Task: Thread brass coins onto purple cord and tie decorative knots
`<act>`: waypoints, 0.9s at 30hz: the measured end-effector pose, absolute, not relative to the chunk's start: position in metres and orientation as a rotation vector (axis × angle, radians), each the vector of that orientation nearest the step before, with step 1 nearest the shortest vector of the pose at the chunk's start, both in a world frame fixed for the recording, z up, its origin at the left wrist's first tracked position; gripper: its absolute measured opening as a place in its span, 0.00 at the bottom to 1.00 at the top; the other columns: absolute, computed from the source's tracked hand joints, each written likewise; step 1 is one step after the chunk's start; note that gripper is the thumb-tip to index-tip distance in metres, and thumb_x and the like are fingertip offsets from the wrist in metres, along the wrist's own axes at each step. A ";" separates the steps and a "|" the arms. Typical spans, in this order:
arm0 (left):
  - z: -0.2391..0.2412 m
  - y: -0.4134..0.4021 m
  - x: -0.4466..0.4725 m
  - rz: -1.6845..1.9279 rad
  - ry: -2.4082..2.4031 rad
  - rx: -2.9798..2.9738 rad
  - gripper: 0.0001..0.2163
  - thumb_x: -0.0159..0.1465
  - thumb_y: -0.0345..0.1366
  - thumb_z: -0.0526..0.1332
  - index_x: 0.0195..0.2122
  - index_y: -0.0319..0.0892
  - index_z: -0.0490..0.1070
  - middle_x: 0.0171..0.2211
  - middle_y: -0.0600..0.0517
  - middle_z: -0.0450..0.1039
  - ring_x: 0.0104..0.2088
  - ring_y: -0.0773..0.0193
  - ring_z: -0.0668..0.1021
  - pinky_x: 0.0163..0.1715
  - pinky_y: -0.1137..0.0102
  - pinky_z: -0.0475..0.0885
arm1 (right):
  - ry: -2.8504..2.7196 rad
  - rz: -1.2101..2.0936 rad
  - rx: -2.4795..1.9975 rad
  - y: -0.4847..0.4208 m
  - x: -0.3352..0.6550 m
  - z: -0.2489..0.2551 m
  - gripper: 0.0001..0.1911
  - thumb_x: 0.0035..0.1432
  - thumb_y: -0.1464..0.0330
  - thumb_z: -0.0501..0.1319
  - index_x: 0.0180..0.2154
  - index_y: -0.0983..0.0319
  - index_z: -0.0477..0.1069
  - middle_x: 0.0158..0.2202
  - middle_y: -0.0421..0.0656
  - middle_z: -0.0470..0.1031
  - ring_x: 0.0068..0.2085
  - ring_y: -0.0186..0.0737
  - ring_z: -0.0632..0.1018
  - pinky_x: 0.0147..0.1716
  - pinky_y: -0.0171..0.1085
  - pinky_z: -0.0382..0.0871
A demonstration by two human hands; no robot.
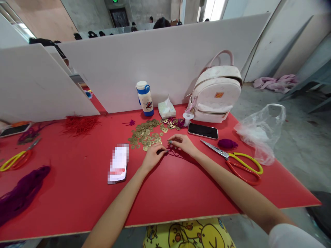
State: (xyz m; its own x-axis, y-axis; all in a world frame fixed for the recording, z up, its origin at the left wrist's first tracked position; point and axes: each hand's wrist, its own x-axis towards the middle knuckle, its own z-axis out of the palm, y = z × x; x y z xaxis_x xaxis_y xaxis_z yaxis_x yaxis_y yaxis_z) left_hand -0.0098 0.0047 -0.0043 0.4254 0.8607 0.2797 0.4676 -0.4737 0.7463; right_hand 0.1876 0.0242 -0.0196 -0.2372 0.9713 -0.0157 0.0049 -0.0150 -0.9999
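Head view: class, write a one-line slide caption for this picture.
On a red table, the left hand and right hand pinch purple thread beside brass coins, scissors nearby.

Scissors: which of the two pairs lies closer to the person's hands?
The pair right of the right hand, its blades pointing toward the black phone. The other pair lies far off at the left end of the table.

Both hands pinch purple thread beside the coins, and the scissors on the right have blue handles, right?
No. In the head view the scissors have yellow and red handles. The left hand and right hand do pinch purple thread beside the coins.
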 end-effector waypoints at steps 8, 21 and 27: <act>-0.004 0.005 -0.008 0.906 1.147 2.072 0.05 0.61 0.30 0.63 0.28 0.41 0.76 0.30 0.50 0.77 0.33 0.62 0.77 0.36 0.69 0.69 | -1.256 1.491 -1.043 0.024 0.185 -0.016 0.18 0.46 0.60 0.69 0.36 0.64 0.72 0.26 0.41 0.78 0.26 0.35 0.79 0.26 0.32 0.72; -0.011 0.013 -0.011 1.121 1.164 1.882 0.04 0.57 0.32 0.64 0.26 0.42 0.77 0.39 0.46 0.78 0.43 0.57 0.78 0.46 0.63 0.70 | -1.248 1.205 -1.110 0.028 0.197 0.009 0.16 0.47 0.60 0.68 0.34 0.63 0.72 0.23 0.37 0.72 0.22 0.33 0.74 0.19 0.30 0.62; -0.019 0.016 -0.011 1.068 1.158 1.650 0.06 0.56 0.36 0.65 0.27 0.40 0.77 0.26 0.49 0.78 0.28 0.62 0.77 0.31 0.69 0.71 | -1.117 1.138 -0.934 0.025 0.214 0.064 0.18 0.47 0.56 0.70 0.36 0.58 0.71 0.28 0.37 0.73 0.28 0.34 0.79 0.21 0.29 0.67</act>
State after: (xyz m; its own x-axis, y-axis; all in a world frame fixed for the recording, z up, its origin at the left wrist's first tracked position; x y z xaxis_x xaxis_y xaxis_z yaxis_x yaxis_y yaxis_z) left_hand -0.0106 0.0165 -0.0187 0.2120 0.9615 0.1750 0.2520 -0.2268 0.9408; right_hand 0.2136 0.0245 0.0636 0.0518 0.9813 0.1852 -0.2032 0.1919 -0.9602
